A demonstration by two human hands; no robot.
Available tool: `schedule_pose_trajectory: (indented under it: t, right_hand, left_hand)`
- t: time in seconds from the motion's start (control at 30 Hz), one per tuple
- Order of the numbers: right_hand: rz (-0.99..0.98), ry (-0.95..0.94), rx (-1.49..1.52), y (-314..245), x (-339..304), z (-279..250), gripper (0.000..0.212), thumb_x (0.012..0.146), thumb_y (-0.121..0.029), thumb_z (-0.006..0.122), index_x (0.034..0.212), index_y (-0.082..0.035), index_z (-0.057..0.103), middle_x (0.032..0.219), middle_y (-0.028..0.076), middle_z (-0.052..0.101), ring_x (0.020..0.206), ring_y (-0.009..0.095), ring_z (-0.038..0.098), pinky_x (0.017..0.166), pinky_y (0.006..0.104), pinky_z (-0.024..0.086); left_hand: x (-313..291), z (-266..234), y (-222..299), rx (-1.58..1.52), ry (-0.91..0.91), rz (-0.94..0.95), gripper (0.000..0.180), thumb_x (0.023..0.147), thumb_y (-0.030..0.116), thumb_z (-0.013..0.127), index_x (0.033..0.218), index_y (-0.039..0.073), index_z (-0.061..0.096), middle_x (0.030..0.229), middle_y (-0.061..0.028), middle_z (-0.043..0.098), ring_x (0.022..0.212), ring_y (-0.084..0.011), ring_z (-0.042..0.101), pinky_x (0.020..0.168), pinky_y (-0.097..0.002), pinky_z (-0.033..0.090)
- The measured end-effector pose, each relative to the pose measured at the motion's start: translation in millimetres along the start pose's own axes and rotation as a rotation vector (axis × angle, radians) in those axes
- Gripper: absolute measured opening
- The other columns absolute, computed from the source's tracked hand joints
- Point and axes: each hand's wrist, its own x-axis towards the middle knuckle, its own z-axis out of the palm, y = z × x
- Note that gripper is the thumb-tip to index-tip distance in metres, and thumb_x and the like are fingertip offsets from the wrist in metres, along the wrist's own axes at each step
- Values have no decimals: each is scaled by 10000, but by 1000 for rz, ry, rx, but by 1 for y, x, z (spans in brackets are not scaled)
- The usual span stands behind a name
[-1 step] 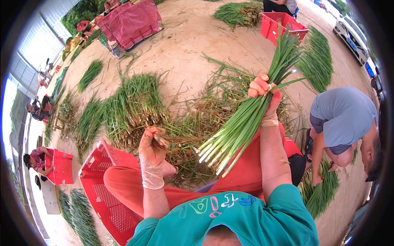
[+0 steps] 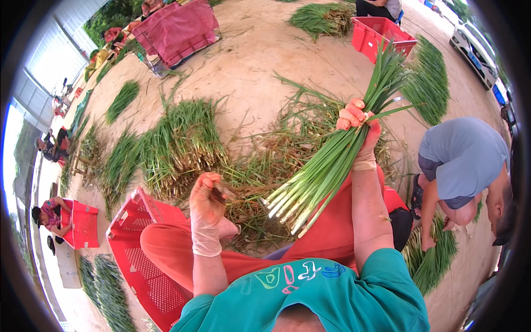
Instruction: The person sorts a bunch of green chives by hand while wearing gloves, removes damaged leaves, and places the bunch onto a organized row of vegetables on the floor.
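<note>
My right hand point(image 2: 358, 124), in a pale thin glove with orange fingertips, is closed around a bundle of green chives point(image 2: 326, 166). The leafy tops point away to the upper right, and the white stem ends slant down toward my lap. To the left of the bundle, apart from it, my left hand point(image 2: 208, 196) is raised above my leg in a similar glove. Its fingers are curled in and slightly blurred, with something dark and brownish at them that I cannot make out. Ahead of it lies a heap of uncleaned chives point(image 2: 182, 138), roots toward me.
Brown trimmings and loose leaves point(image 2: 265, 160) litter the floor before me. A red perforated crate point(image 2: 146, 260) stands by my left leg. At right a person in grey point(image 2: 462, 160) bends over more chives point(image 2: 434, 254). Another red crate point(image 2: 381, 36) stands at the far right.
My left hand has shifted and turned slightly, its fingers now a little blurred. The right hand and its bundle look almost the same.
</note>
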Motion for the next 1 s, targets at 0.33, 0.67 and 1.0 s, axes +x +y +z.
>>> schedule_pose_trajectory:
  t: [0.33, 0.67, 1.0]
  right_hand:
    - [-87, 194, -174, 5, 4, -5, 327, 820, -234, 726, 1063, -91, 559, 866, -12, 587, 790, 160, 543, 820, 348, 454]
    - [-172, 332, -403, 18, 5, 17, 265, 808, -206, 678, 1012, -62, 589, 836, 35, 583, 791, 192, 563, 812, 393, 476]
    - [-54, 378, -366, 24, 7, 14, 286, 824, -205, 690, 1028, -42, 576, 848, 43, 576, 775, 193, 548, 797, 379, 484]
  left_hand:
    - [-20, 36, -64, 290, -58, -288, 172, 871, 147, 757, 965, 73, 634, 766, -7, 618, 529, -90, 493, 460, -237, 376]
    - [-18, 72, -51, 1502, -216, 570, 231, 818, 6, 738, 1038, -26, 674, 882, -112, 644, 791, -219, 639, 704, -292, 511]
    - [0, 65, -76, 1701, -242, 576, 126, 850, 17, 703, 969, -7, 669, 822, -152, 620, 710, -336, 621, 637, -344, 506]
